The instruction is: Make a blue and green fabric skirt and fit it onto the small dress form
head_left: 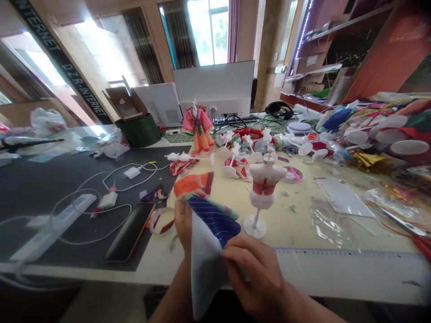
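Between my two hands is a piece of fabric (211,220), navy blue with thin white stripes on one face and pale on the other. My left hand (183,222) grips its upper left edge, with part of the fingers hidden behind the cloth. Thumb and fingers of my right hand (254,269) pinch the fabric's lower right edge. A green floral strip shows along the far edge of the cloth. Just beyond my right hand, a small white doll bust (266,179) on a round stand wears a red printed band. An orange cloth piece (194,183) lies beyond my left hand.
A phone (129,231), a roll of ribbon (162,220) and a power strip (55,226) with cables are at left. A dressed doll form (198,128) stands near the monitor (215,87). Scissors (400,220), plastic bags and piled doll garments lie right; a ruler (346,254) lines the front edge.
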Demonstrator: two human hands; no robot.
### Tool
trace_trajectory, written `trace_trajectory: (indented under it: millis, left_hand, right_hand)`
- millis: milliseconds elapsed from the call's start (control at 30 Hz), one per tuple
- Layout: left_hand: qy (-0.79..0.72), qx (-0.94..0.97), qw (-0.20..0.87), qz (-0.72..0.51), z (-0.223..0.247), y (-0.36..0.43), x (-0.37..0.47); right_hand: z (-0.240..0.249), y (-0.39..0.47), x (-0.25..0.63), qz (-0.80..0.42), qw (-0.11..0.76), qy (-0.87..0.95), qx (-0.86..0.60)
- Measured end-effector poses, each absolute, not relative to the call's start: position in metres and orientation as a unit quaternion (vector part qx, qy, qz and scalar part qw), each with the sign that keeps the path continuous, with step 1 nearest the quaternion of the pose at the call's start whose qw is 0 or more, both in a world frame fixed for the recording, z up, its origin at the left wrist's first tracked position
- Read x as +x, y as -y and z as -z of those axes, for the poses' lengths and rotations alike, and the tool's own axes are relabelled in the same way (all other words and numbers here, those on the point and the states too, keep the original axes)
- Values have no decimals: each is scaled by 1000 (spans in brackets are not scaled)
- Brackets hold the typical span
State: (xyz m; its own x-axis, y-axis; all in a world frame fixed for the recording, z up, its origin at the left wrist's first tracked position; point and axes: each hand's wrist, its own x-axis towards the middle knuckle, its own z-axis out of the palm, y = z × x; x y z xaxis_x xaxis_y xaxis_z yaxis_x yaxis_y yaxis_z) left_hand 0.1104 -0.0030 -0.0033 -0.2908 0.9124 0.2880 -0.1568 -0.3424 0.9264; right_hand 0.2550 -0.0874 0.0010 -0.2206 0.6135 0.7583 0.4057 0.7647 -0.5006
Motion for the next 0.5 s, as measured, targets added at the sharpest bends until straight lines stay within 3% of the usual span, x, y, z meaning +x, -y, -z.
trace_trajectory:
  millis: [167,333,500]
  left_hand:
    - [-383,419,396,-722,-3,7,120]
    - [-356,408,334,-771,-3,9,136]
    - [-390,419,303,-762,-4,10,136]
  right_hand:
    - [-2,89,255,-130,540,775,-301]
    - [-8,88,231,-80,525,821,-208]
    - [-2,93,224,-138,437,877,-144]
